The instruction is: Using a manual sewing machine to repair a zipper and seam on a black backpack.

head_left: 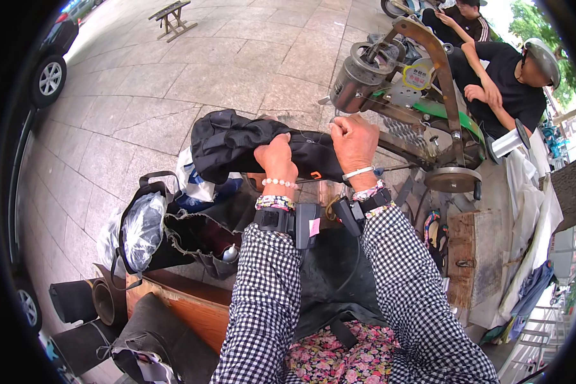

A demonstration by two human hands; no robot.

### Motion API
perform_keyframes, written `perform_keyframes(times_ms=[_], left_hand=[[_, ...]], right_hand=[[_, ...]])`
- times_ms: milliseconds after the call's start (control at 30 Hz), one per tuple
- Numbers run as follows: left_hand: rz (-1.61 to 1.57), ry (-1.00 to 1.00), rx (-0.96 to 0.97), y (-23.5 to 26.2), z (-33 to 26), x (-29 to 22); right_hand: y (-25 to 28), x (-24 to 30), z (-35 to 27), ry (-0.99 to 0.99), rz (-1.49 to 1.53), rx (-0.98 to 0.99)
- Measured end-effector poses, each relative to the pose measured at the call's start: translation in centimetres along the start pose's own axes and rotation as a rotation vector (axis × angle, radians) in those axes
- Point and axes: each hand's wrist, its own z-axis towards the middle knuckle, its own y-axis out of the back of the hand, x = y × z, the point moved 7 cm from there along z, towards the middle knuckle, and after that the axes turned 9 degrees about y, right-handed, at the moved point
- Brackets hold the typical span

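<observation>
A person in black-and-white checked sleeves [262,294] holds a soft black fabric article [224,144] out in front, above grey stone paving [141,109]. The left hand [276,160] grasps its middle; the right hand's [355,142] grip is clenched at its right end, any contents indiscernible, near a rusty metal machine [403,97].

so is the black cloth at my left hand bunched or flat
Bunched, at least left of the left hand: the black cloth shows creased folds there.
</observation>
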Motion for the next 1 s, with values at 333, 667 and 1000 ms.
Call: perform_keyframes(times_ms=[333, 667, 1000], left_hand=[[-0.087, 0.020, 0.122, -0.2, 1.2, 0.3], [-0.084, -0.071, 0.253, -1.0, -0.8, -1.6], [0.060, -0.040, -0.073, 1.9, 0.3, -1.7]], right_hand=[[1.4, -1.3, -3.9, -0.065, 0.177, 0.155], [-7.5, -3.5, -9.0, -0.399, 0.629, 0.809], [-6.5, -0.6, -6.9, -0.857, 1.759, 0.223]])
